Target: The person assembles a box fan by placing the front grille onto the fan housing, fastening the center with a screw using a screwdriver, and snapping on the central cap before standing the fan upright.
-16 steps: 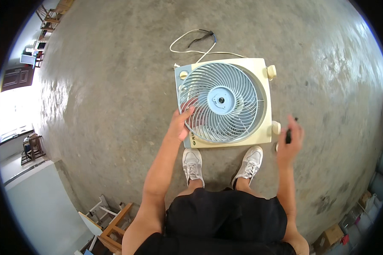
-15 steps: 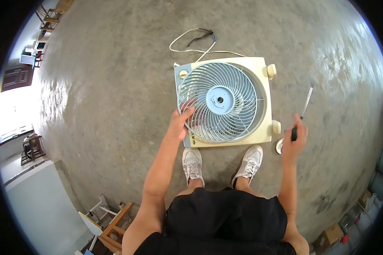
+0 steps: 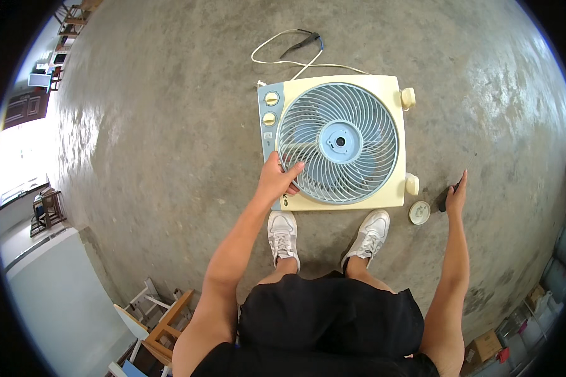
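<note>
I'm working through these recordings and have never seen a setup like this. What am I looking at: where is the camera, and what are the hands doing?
There is no robot here, only a person's bare hands. The view comes from a wide fisheye camera worn on the head, looking down, so straight edges bend near the rim.

A cream box fan lies on the concrete floor, its pale blue round grille facing up. The left hand touches the grille's left edge. The right hand is off to the right, with something dark at it; its shape is mostly hidden. Nearby sits a small round pale dish-like piece. A cord loops beyond the fan.
</note>
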The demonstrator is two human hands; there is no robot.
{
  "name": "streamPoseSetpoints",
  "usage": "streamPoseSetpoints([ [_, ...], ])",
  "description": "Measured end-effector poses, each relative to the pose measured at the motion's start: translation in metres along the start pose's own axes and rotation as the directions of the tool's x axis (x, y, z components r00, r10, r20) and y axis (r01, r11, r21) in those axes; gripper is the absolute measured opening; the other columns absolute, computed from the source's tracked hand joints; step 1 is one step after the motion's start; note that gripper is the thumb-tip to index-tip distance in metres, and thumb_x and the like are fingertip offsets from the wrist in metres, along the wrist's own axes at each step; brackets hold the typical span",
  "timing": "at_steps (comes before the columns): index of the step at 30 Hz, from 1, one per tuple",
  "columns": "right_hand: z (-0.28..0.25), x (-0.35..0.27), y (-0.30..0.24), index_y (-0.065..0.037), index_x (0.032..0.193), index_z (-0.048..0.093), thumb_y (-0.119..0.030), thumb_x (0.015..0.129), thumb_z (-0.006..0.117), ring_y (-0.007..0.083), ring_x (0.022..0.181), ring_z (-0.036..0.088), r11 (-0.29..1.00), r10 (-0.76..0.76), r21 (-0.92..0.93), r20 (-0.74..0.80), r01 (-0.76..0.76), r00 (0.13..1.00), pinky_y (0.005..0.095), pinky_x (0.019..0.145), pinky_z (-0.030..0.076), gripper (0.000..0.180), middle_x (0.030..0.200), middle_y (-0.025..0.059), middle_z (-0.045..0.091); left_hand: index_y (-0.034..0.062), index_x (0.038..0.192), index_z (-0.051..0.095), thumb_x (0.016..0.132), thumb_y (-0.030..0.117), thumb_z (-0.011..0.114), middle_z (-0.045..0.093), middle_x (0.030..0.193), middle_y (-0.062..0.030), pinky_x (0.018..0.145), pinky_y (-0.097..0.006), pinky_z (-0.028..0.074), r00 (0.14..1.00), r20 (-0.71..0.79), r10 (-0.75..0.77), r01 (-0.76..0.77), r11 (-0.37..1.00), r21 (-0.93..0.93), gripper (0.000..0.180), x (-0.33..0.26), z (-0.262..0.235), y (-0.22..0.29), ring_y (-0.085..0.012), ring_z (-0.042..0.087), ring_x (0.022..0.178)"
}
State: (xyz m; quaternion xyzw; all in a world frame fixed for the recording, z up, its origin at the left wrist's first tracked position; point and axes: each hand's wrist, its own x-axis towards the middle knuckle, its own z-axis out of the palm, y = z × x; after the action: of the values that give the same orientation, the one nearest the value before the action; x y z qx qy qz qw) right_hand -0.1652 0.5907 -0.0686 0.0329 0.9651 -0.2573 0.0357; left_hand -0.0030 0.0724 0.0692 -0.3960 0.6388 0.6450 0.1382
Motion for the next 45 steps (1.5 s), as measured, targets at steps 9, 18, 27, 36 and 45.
streamPoseSetpoints([
  [9,-0.028,-0.007,-0.092,-0.009,0.131,0.054,-0.003,0.085,0.061,0.0364,0.117,0.053,0.941,-0.200,-0.301,-0.120,0.156,0.972,0.0413,0.096,0.045,0.047,0.130,0.0193,0.052,-0.0031,0.109,0.046,0.092,0.021,0.066,0.065,0.076,-0.0143,0.043,-0.027,0.052,0.994,-0.105,0.039,-0.057,0.983,-0.172,0.036,-0.006,-0.003,-0.019,-0.0187,0.065,0.052],
  [18,0.003,-0.061,-0.282,-0.012,0.133,0.054,-0.023,0.075,0.077,0.0371,0.130,0.041,0.761,-0.649,0.131,0.189,0.636,0.737,0.0486,0.105,0.036,0.063,0.141,0.0162,0.042,-0.0006,0.093,0.049,0.094,0.017,0.062,0.062,0.065,-0.0113,0.041,-0.026,0.047,0.994,-0.103,0.022,-0.010,0.994,0.112,0.022,-0.007,0.003,-0.025,-0.0150,0.061,0.049],
  [27,0.021,-0.065,-0.312,-0.011,0.137,0.049,-0.038,0.067,0.084,0.0401,0.136,0.032,0.771,-0.632,0.093,0.240,0.630,0.737,0.0523,0.110,0.028,0.083,0.145,0.0179,0.036,-0.0002,0.090,0.056,0.093,0.017,0.065,0.065,0.071,-0.0096,0.048,-0.026,0.050,0.993,0.071,-0.099,0.099,0.995,-0.005,0.019,-0.021,0.007,-0.027,-0.0134,0.064,0.056],
  [36,0.027,-0.072,-0.321,-0.011,0.133,0.055,-0.032,0.069,0.083,0.0380,0.136,0.033,0.759,-0.647,0.133,0.271,0.638,0.713,0.0496,0.111,0.028,0.073,0.146,0.0149,0.037,0.0018,0.122,0.048,0.095,0.005,0.055,0.068,0.102,-0.0127,0.076,-0.032,0.056,0.987,0.119,0.104,-0.028,0.855,-0.519,0.028,-0.032,0.016,-0.038,-0.0201,0.069,0.086],
  [45,0.002,-0.047,-0.286,-0.006,0.130,0.056,-0.024,0.086,0.071,0.0344,0.124,0.048,0.829,-0.510,0.259,-0.012,0.496,0.860,0.0423,0.101,0.041,0.050,0.137,0.0173,0.048,-0.0009,0.136,0.045,0.089,0.009,0.065,0.070,0.102,-0.0098,0.075,-0.031,0.055,0.949,0.209,0.238,-0.161,0.930,-0.330,0.052,-0.008,-0.048,-0.030,-0.0169,0.068,0.083],
])
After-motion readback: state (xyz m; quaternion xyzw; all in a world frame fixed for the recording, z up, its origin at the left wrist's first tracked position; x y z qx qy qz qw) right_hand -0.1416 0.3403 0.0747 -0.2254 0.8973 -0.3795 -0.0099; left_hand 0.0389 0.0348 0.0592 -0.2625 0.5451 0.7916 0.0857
